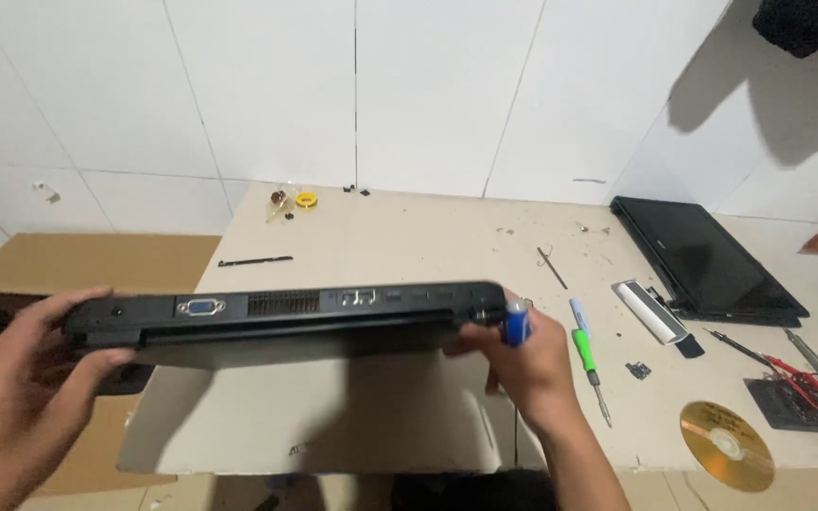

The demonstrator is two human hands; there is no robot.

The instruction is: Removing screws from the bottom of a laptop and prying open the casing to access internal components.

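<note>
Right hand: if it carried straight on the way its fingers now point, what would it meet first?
The right hand points left along the black laptop base, whose end its fingers already grip beside a blue tool handle. So the base comes first; beyond it, the left hand, though depth is unclear.

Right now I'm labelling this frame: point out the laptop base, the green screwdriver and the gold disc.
laptop base [286, 305], head view, rear port edge
green screwdriver [585, 352], head view, green handle
gold disc [723, 445], head view, upper face
</note>
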